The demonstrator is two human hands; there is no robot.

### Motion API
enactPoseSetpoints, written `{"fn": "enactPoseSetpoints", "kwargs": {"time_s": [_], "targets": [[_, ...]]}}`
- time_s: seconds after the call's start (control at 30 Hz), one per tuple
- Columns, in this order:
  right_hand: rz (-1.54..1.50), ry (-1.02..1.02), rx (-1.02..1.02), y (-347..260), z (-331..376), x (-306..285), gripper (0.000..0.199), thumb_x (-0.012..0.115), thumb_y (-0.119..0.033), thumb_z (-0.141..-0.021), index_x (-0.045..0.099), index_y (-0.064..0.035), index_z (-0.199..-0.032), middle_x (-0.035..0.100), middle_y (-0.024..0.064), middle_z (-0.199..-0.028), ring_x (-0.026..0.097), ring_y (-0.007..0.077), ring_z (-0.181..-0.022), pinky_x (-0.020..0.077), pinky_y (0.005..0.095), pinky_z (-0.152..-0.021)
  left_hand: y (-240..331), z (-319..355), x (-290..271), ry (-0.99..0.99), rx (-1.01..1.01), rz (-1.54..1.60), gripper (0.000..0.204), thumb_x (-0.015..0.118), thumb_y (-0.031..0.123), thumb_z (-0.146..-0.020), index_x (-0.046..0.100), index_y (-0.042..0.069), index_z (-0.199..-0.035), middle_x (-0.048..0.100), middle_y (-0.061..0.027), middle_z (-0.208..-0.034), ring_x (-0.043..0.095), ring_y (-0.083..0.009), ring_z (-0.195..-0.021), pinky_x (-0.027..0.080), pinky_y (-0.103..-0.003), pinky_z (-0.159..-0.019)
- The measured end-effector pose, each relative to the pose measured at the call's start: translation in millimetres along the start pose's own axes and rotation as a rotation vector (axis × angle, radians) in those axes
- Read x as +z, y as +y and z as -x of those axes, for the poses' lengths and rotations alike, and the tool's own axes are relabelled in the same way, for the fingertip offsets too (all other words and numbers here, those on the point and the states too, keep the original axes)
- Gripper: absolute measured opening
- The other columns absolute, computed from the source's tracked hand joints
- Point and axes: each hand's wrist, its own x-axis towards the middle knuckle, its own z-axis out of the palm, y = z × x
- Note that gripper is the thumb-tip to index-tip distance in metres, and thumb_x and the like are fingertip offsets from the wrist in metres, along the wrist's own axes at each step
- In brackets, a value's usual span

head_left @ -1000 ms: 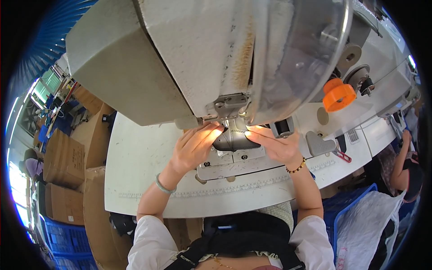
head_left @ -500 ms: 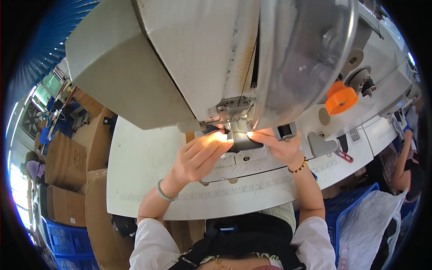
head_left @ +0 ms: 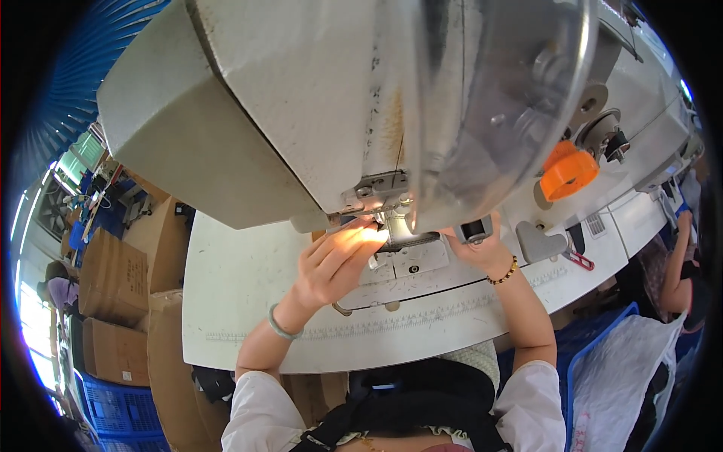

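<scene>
Cardboard boxes [head_left: 113, 301], brown and stacked, stand at the far left beside blue plastic crates [head_left: 120, 410] on the floor. Next comes the white sewing table [head_left: 241, 294] with a ruler strip along its near edge. Above it looms the large off-white sewing machine head [head_left: 301, 105]. The left hand [head_left: 331, 264], a pale green bangle [head_left: 280, 325] on its wrist, reaches under the machine; its fingers lie loosely curled and close together, tips lit by the work lamp and pressed at the metal needle plate [head_left: 410, 260]. Whether they pinch anything cannot be told. The right hand [head_left: 482, 245], with a beaded bracelet [head_left: 503, 273], sits just beside the presser foot area, its fingers hidden under the machine, so their grip is unclear. Farther right are an orange plastic wheel [head_left: 568, 172] and another person's arm [head_left: 678, 256].
</scene>
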Motion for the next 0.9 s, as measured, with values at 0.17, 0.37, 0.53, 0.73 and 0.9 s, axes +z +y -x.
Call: {"fn": "enactPoseSetpoints", "kwargs": {"time_s": [0.17, 0.37, 0.53, 0.73, 0.9], "targets": [[0.026, -0.027, 0.008, -1.3, -2.1, 0.1, 0.019, 0.064, 0.000, -0.057, 0.063, -0.0096, -0.074, 0.063, -0.0010, -0.085, 0.060, 0.0248, -0.073, 0.0479, 0.0309, -0.055, -4.3, 6.5, 2.3, 0.015, -0.019, 0.008, 0.019, 0.070, -0.004, -0.069, 0.068, 0.001, -0.087, 0.062, -0.0051, -0.088, 0.067, -0.0236, -0.086, 0.058, -0.027, -0.067], [0.167, -0.025, -0.047, -4.8, -2.3, -1.0, 0.019, 0.062, -0.001, -0.055, 0.062, -0.0094, -0.072, 0.062, -0.0014, -0.083, 0.059, 0.0237, -0.070, 0.0466, 0.0294, -0.052, -8.7, 9.8, 6.0, 0.059, 0.013, 0.039, 0.019, 0.069, -0.004, -0.068, 0.068, 0.002, -0.086, 0.062, -0.0046, -0.088, 0.068, -0.0244, -0.087, 0.057, -0.026, -0.065], [0.027, 0.015, 0.007, -3.8, -6.4, 1.6, 0.021, 0.061, -0.002, -0.057, 0.064, -0.0097, -0.076, 0.063, -0.0011, -0.082, 0.058, 0.0230, -0.073, 0.0466, 0.0296, -0.054, -8.1, 9.5, 5.7, 0.045, -0.016, 0.006, 0.024, 0.067, -0.007, -0.068, 0.068, 0.004, -0.089, 0.063, -0.0046, -0.088, 0.068, -0.0232, -0.085, 0.056, -0.026, -0.064], [0.061, 0.032, 0.071, -3.8, -9.4, 2.7, 0.024, 0.061, 0.000, -0.058, 0.066, -0.0106, -0.079, 0.062, -0.0006, -0.080, 0.055, 0.0220, -0.072, 0.0456, 0.0303, -0.055, -10.4, 12.0, 11.8, 0.077, -0.015, -0.055, 0.026, 0.064, -0.009, -0.067, 0.068, 0.005, -0.089, 0.064, -0.0049, -0.088, 0.067, -0.0219, -0.079, 0.054, -0.026, -0.060], [0.125, 0.066, 0.038, -5.3, -7.8, 7.4, 0.026, 0.062, 0.003, -0.058, 0.066, -0.0126, -0.079, 0.060, -0.0008, -0.076, 0.054, 0.0203, -0.072, 0.0445, 0.0302, -0.056, -9.1, 17.1, 13.7, 0.106, -0.086, 0.057, 0.029, 0.064, -0.009, -0.065, 0.066, 0.005, -0.090, 0.065, -0.0061, -0.090, 0.067, -0.0234, -0.080, 0.054, -0.027, -0.063]]}}
